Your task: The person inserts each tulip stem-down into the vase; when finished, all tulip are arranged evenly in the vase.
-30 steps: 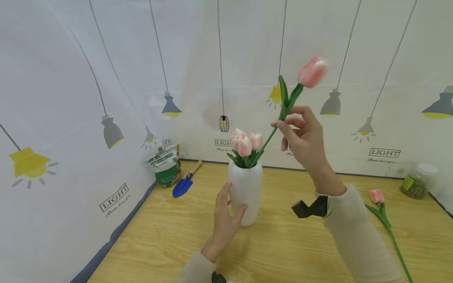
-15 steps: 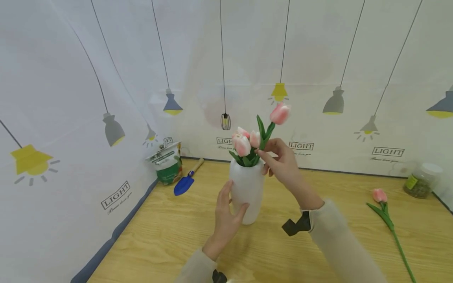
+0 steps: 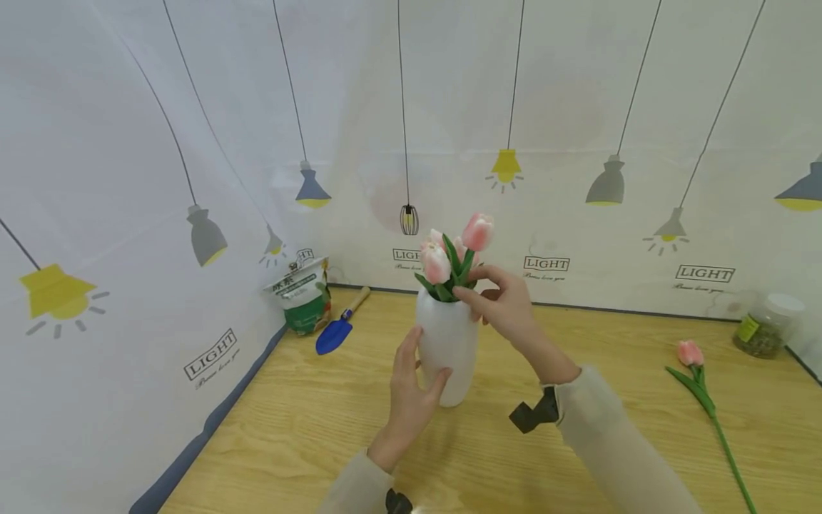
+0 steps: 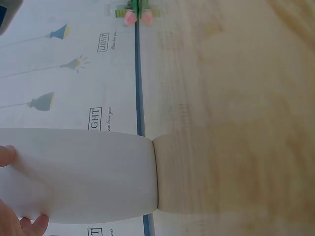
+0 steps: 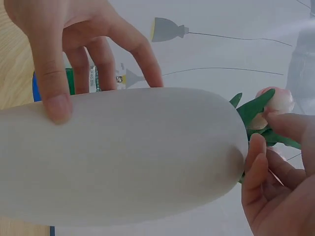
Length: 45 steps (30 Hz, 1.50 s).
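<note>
A white vase (image 3: 446, 350) stands upright on the wooden table, with several pink tulips (image 3: 437, 264) in its mouth. My left hand (image 3: 411, 392) holds the vase's side, thumb toward me and fingers on the left wall; the right wrist view shows this left hand (image 5: 83, 44) from across the vase (image 5: 133, 152). At the rim, my right hand (image 3: 507, 310) pinches a tulip (image 3: 478, 232) low among its green leaves. Its blossom rises above the others and its stem's lower part is hidden in the vase.
Another tulip (image 3: 690, 353) lies on the table at the right, before a lidded clear jar (image 3: 764, 334). Back left, a blue trowel (image 3: 335, 335) with a wooden handle lies beside a green and white bag (image 3: 305, 307). A lamp-print cloth (image 3: 559, 221) lines the back and left.
My right hand has come down and left, lowering the tulip from high above the vase into its mouth beside the others. The left hand has stayed on the vase.
</note>
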Tool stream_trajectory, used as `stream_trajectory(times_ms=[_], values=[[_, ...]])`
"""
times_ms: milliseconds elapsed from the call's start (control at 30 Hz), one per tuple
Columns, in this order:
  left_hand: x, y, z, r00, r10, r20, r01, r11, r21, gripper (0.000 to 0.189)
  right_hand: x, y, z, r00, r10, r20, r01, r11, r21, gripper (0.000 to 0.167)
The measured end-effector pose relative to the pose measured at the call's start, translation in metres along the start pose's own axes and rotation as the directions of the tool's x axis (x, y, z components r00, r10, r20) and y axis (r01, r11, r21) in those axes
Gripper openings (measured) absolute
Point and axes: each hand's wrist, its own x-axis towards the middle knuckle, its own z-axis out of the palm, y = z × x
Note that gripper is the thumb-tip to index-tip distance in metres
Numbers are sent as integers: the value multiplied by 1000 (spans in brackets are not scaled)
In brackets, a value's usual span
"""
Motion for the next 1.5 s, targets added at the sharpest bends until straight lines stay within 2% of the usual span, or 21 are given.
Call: stream_trajectory(times_ms=[167, 367, 700, 800, 1033, 1100, 1333, 1433, 1500], values=[[0, 0, 0, 1000, 1, -2, -1, 1000, 2, 76, 0, -11, 0, 998, -44, -52, 48, 995, 85, 24], [0, -1, 0, 1000, -4, -1, 4, 1000, 7, 77, -5, -28, 4, 998, -50, -29, 51, 998, 28, 16], [-1, 0, 1, 1000, 13, -15, -13, 1000, 7, 76, -2, 3, 7, 999, -33, 27, 37, 989, -142, 17], [0, 1, 0, 1000, 12, -18, -12, 1000, 10, 75, -2, 5, 8, 999, -46, 24, 49, 989, -141, 19], [-1, 3, 1, 1000, -12, -5, 12, 1000, 5, 75, -3, -5, 9, 997, -65, -47, 63, 998, -31, 16], [-1, 3, 1, 1000, -12, -3, 12, 1000, 2, 75, -6, -12, 10, 995, -83, -49, 81, 996, -42, 14], [1, 5, -1, 1000, -29, -8, 29, 1000, 0, 75, -12, -29, 9, 998, -64, 9, 64, 984, -164, 14], [1, 5, -1, 1000, -27, -9, 27, 1000, 2, 75, -15, -27, 8, 997, -69, 21, 71, 988, -140, 15], [1, 5, -1, 1000, -22, -10, 22, 1000, 4, 75, -19, -22, 7, 996, -85, 1, 85, 992, -96, 17]])
